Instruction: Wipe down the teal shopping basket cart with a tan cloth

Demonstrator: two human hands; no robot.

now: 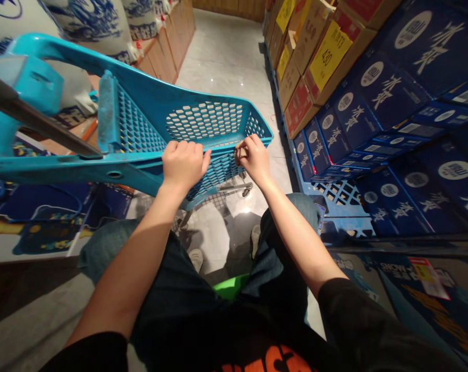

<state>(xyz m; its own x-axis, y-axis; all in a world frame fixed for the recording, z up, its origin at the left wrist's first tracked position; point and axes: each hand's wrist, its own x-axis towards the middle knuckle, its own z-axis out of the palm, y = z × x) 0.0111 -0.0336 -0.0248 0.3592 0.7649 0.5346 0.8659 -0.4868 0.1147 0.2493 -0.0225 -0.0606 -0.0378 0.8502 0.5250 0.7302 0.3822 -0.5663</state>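
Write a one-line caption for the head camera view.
Left hand and right hand at the mesh rim of a turquoise plastic shopping cart beside stacked dark-blue cartons.

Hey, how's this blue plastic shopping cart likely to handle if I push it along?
The blue plastic shopping cart will probably feel light for its size, since its walls are thin, perforated plastic. It should roll easily, with small casters on a smooth tile floor. The thick moulded rim looks fairly stiff, so it likely won't flex much when gripped.

Turquoise perforated plastic shopping cart (205,121)
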